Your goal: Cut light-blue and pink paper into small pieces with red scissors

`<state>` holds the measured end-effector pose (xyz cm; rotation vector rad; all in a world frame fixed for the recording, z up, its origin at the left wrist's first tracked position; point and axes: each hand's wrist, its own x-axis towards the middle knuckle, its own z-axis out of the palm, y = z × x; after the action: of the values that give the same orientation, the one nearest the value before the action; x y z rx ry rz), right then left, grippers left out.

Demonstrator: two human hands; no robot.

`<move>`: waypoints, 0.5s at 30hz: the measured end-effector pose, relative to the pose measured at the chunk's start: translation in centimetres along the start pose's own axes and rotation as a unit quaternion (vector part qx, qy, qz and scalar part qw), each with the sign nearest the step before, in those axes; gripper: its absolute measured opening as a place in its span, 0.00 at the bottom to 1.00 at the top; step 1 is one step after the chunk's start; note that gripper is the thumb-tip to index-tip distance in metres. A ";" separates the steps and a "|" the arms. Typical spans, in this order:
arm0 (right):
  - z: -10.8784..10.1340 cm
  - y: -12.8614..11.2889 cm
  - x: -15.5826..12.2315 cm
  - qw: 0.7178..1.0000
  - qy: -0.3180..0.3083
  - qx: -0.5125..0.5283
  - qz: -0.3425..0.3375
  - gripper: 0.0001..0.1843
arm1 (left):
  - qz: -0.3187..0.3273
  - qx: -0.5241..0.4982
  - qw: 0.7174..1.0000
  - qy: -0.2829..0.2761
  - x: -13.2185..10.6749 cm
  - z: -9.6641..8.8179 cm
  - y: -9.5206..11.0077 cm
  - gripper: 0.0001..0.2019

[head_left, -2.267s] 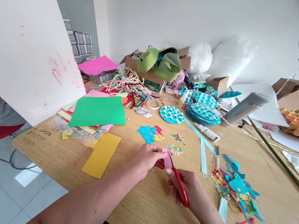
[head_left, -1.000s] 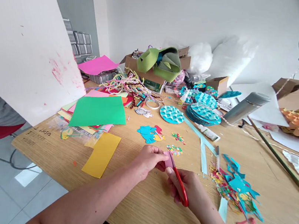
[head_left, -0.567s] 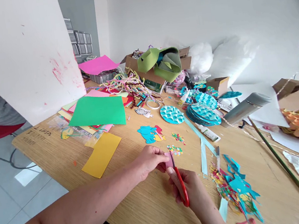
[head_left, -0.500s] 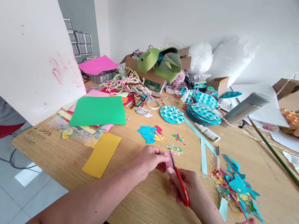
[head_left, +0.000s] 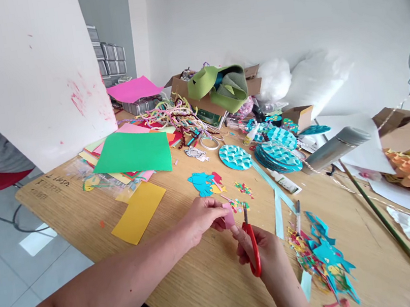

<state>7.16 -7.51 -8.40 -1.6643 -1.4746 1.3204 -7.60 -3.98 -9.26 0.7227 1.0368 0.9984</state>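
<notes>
My left hand (head_left: 208, 216) pinches a small piece of pink paper (head_left: 229, 216) between thumb and fingers. Red-handled scissors (head_left: 254, 251) are in my right hand (head_left: 264, 252), blades pointing up and away, just right of the paper and apart from it. My right thumb is close to the paper's lower edge. Just beyond the hands lie a thin pink strip and a scatter of small coloured paper bits (head_left: 241, 205). Farther back are a blue paper fish (head_left: 201, 183) and a smaller yellow one (head_left: 218, 188).
Yellow paper (head_left: 139, 213) and a green sheet (head_left: 133, 152) lie to the left. Blue paper scraps (head_left: 330, 253), a glue bottle (head_left: 285, 181), patterned blue discs (head_left: 235, 156) and a grey cylinder (head_left: 337, 148) are on the right. A white board (head_left: 27, 77) stands at the left edge.
The scissors have come away from the pink paper and moved slightly right. A thin pink strip now lies by the coloured bits beyond my left hand.
</notes>
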 end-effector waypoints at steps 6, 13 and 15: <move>-0.1 -0.4 -0.2 0.997 0.024 0.053 -0.042 0.20 | -0.024 0.009 0.998 -0.050 -0.4 0.1 0.2 0.11; -0.2 -0.5 -0.2 0.998 0.036 0.038 -0.042 0.22 | -0.023 0.020 0.997 -0.068 -0.5 0.0 0.3 0.09; -0.2 -0.5 -0.2 0.999 0.024 0.012 -0.036 0.25 | -0.006 0.009 0.999 -0.039 -0.3 -0.2 0.5 0.10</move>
<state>7.13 -7.54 -7.84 -1.6024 -1.4719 1.2467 -7.99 -4.09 -8.77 0.7634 0.9825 0.9445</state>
